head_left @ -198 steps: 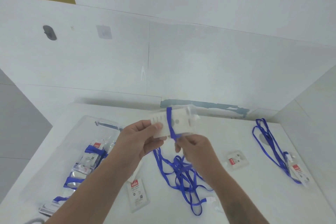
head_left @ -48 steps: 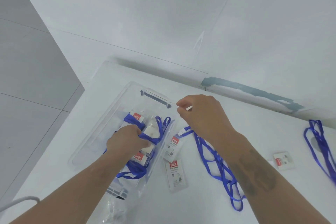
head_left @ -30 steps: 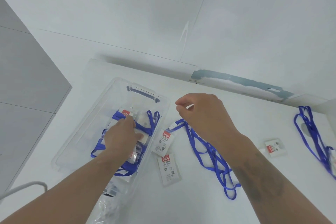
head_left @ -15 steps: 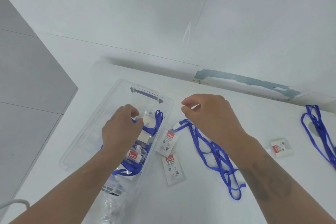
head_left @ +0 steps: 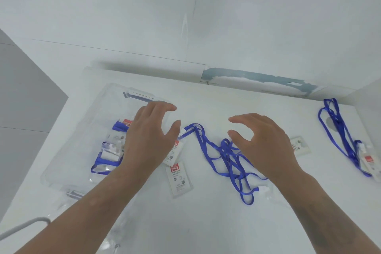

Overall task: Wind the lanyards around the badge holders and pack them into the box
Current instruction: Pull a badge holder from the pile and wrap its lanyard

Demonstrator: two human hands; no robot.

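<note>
1. Half a second ago the left hand [head_left: 150, 140] was down in the box [head_left: 68, 150] over a wound holder; now it is lifted clear and holds nothing, its fingers [head_left: 165, 107] straight and spread; the right hand [head_left: 261, 142], which had been pinched shut near the box's corner, has opened too, fingers loosely curved and apart.
2. My reading: one more wound badge is packed, and both hands are free to start on the next.
3. The box sits at centre left of the frame on the tabletop [head_left: 206, 222]; inside it lie wound holders [head_left: 111, 150] with blue bands round them; the left hand hovers over its right side.
4. The next piece, a tangled lanyard [head_left: 224, 156], lies at mid-frame between the two hands, partly under the right palm; whether the palm touches it I cannot tell.
5. Two holders [head_left: 179, 179] lie just right of the box, below the left hand; the upper one is half hidden by that hand.
6. A small loose holder [head_left: 299, 146] lies right of the right hand; a further lanyard [head_left: 340, 136] with its holder waits at the far right edge, well apart from both hands.
</note>
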